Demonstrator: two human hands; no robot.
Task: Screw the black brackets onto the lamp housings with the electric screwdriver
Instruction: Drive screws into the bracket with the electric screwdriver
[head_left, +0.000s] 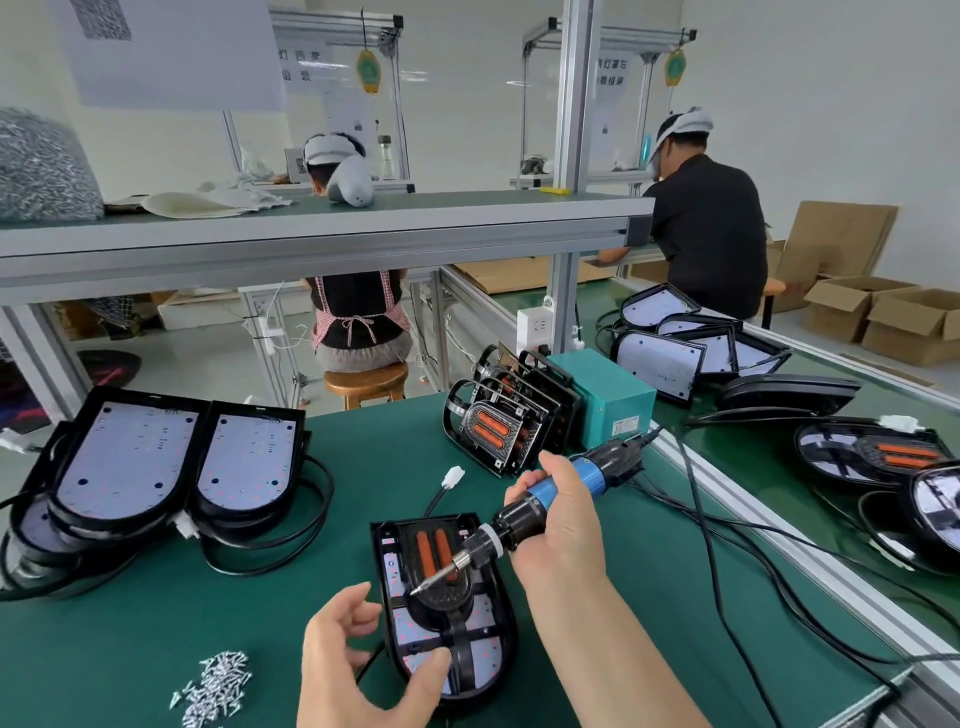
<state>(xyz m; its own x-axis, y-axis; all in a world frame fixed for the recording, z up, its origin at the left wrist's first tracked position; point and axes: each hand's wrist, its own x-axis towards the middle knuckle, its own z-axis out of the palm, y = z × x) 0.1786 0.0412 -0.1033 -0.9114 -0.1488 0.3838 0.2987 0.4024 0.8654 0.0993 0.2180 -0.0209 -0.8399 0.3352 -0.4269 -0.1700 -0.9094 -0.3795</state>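
Lamp housing (485, 610) lies flat on the green table mat (156, 634), directly under the right hand (561, 525) and just right of the left hand (358, 670). Black bracket (447, 603) sits on the upturned face of the housing, its round hub next to two orange strips.

Electric screwdriver (545, 499) slants down and to the left. Its bit tip is at the hub's left edge; actual contact cannot be confirmed. Right hand is wrapped round the blue and black barrel. Left hand has its thumb laid on the housing's near end, fingers loosely curled, nothing visibly held.

Loose screws (215, 686) are heaped left of the left hand. Stacked housings (156, 467) lie beyond them. Past the right hand, a row of housings on edge (498, 421) stands beside a teal box (608, 395).
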